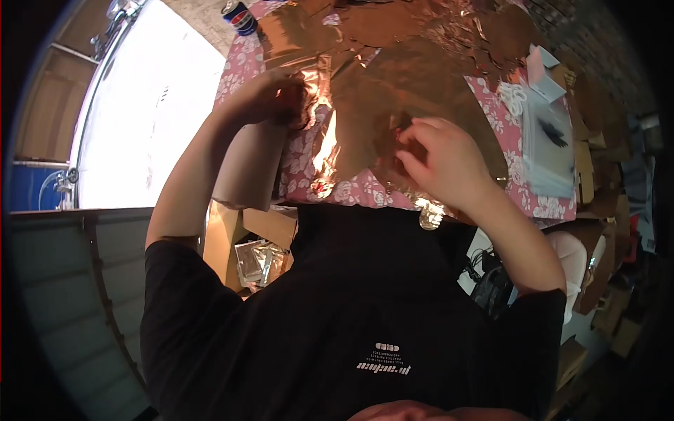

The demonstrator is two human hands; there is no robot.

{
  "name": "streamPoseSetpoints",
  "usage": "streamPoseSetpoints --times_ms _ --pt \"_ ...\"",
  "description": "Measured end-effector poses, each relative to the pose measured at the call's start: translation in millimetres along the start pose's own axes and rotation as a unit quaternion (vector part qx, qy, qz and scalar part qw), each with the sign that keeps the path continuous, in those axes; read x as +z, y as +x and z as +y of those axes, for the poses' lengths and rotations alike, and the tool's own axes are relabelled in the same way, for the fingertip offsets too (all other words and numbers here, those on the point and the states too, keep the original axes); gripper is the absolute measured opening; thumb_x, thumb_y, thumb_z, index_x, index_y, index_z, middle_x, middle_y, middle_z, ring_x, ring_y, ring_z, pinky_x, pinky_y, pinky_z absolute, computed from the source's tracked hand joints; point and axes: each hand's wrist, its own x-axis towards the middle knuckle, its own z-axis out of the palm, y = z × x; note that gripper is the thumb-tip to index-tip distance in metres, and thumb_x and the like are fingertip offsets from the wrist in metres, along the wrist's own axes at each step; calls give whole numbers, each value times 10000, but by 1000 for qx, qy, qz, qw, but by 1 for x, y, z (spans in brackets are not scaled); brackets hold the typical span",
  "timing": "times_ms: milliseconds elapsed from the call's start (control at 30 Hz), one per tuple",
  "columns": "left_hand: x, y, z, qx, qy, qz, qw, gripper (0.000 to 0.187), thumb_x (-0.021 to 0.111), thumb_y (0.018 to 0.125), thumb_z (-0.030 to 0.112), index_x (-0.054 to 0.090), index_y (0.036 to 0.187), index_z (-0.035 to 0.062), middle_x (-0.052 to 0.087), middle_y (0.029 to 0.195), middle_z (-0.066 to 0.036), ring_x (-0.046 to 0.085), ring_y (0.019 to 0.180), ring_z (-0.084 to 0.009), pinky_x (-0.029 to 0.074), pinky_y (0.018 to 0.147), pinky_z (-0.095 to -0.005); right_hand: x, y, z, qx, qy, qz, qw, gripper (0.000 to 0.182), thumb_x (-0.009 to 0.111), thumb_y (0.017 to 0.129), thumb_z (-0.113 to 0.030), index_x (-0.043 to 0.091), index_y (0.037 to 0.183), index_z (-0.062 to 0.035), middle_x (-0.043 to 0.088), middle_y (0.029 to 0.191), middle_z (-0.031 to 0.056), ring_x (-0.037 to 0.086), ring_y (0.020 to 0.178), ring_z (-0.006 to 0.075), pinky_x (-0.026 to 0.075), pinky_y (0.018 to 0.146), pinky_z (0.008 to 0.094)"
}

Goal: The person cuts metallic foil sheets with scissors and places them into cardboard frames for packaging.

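Observation:
A large sheet of shiny copper-coloured foil [372, 98] covers much of the table in front of me, its surface creased and reflective. My left hand [277, 98] is at the sheet's left side, with its shadowed fingers closed on crumpled foil. My right hand [446, 158] hovers at or just over the nearer right part of the sheet. Its thumb and index finger are apart, with nothing visible between them; the other fingers curl underneath. Below my left wrist stands a grey-brown cardboard roll [249, 165]. A crumpled foil scrap [430, 214] hangs at the table's near edge.
A pink floral tablecloth [519, 179] shows around the foil. At the right lie clear plastic bags [551, 165], a white cord [512, 98] and a small white box [544, 74]. A blue can [239, 17] stands far left. Below the table, a cardboard box [270, 226] sits near foil packets [261, 263].

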Motion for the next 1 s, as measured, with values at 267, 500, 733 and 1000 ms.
streamPoseSetpoints --times_ms 267,500,733,1000 --pt "8 6 -42 188 -102 98 972 208 713 871 -75 776 1048 14 748 1023 -139 709 1016 -300 578 826 -394 41 124 -14 -86 -68 -35 993 260 754 892 -223 734 1078 -42 725 1048 165 694 1103 378 558 954 477" --pt "17 11 -52 117 -4 191 974 183 774 860 61 797 1040 33 755 1051 -147 718 1048 -351 576 940 -424 93 211 -14 -108 -74 -3 991 358 844 843 -234 769 1141 -51 737 1139 154 688 1138 364 552 1009 476" --pt "8 1 -36 -24 -54 138 989 217 779 927 109 791 1133 44 740 1144 -144 711 1118 -288 570 984 -398 128 227 -15 -82 -79 -69 991 153 857 820 -229 859 932 -124 777 1100 115 710 1132 348 562 1023 467" --pt "-12 -37 -22 109 -159 175 965 378 791 963 121 725 1333 81 716 1268 -142 683 1172 -252 553 1009 -366 125 246 -11 -69 -2 -6 998 142 792 890 -209 819 943 -80 764 1045 146 725 1013 362 566 933 481"
